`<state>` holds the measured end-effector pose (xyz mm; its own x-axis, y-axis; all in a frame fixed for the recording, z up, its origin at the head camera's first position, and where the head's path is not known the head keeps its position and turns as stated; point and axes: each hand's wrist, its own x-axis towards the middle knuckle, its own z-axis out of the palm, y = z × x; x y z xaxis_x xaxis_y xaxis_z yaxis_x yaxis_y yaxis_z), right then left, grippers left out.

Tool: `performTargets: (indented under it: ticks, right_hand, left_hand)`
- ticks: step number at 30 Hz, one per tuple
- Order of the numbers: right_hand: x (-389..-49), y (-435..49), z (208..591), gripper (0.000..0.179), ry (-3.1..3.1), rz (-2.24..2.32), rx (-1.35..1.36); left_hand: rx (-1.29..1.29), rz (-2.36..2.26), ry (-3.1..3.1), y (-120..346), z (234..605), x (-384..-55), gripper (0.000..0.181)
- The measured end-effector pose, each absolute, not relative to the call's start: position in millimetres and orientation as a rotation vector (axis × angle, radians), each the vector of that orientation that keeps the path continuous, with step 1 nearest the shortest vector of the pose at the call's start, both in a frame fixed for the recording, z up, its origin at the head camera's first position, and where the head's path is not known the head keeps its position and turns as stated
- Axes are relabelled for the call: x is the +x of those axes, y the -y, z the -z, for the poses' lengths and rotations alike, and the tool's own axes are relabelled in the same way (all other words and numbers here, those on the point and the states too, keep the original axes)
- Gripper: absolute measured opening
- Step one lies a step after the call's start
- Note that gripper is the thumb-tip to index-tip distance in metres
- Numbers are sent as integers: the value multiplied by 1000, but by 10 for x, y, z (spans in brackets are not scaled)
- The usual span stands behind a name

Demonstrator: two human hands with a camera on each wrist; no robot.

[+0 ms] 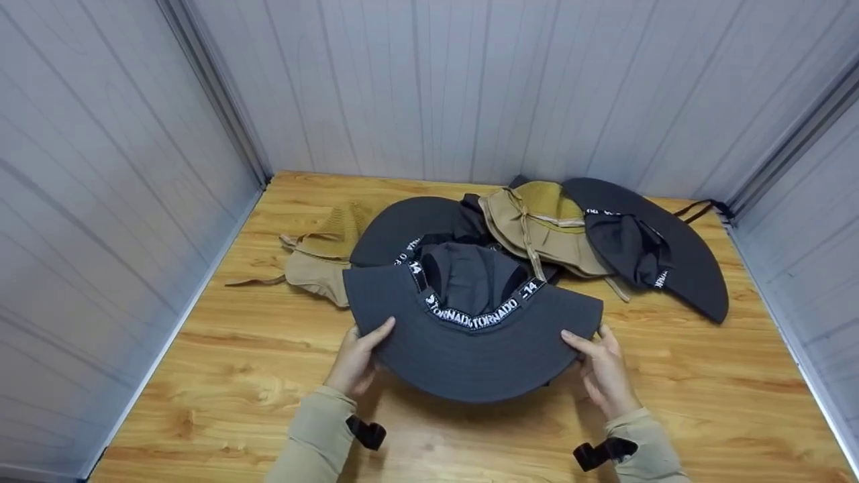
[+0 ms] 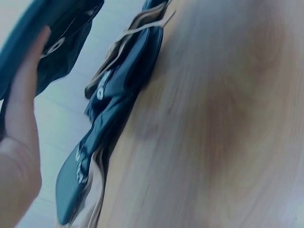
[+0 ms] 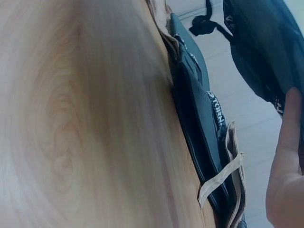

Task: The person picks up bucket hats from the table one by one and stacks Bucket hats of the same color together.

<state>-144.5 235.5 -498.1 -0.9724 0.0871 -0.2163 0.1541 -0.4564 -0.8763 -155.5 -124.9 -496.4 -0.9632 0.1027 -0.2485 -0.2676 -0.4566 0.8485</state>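
Observation:
A dark grey wide-brimmed hat (image 1: 470,362) is held up over the front of the table, its underside and lettered "TORNADO" inner band facing me. My left hand (image 1: 356,355) grips the brim at its left end, thumb on the near face and the other fingers behind. At the right end my right hand (image 1: 604,372) pinches the brim the same way. In the left wrist view the hat (image 2: 71,47) hangs above the other hats, the left hand (image 2: 21,128) at its edge. The right wrist view shows a dark cord (image 3: 209,23) dangling from the hat.
Behind lie another dark grey hat (image 1: 402,225), a tan hat (image 1: 322,265) at left, a tan hat (image 1: 537,235) and a dark grey hat (image 1: 698,268) at right, overlapping in a loose pile. Pale panel walls (image 1: 429,87) enclose the wooden table (image 1: 221,389) on three sides.

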Motion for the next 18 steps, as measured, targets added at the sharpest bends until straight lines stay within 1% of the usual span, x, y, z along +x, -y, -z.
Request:
performTargets:
  ticks: [4,7,12,18]
  right_hand:
    - [-1421,-2317,5014,57,-1685,2580,353]
    - [-1389,-2246,5070,63,-1746,2539,337]
    - [-1350,-2146,5125,74,-1827,2517,267]
    - [-1296,-2006,5179,86,-1820,2434,240]
  left_hand:
    - [-340,-2516,-1596,1452,4947,-1588,25]
    - [-406,-2477,-1713,1632,4930,-1605,32]
    - [-412,-2274,-2003,1843,4857,-1642,46]
    - [-380,-1964,-2341,2087,4781,-1630,52]
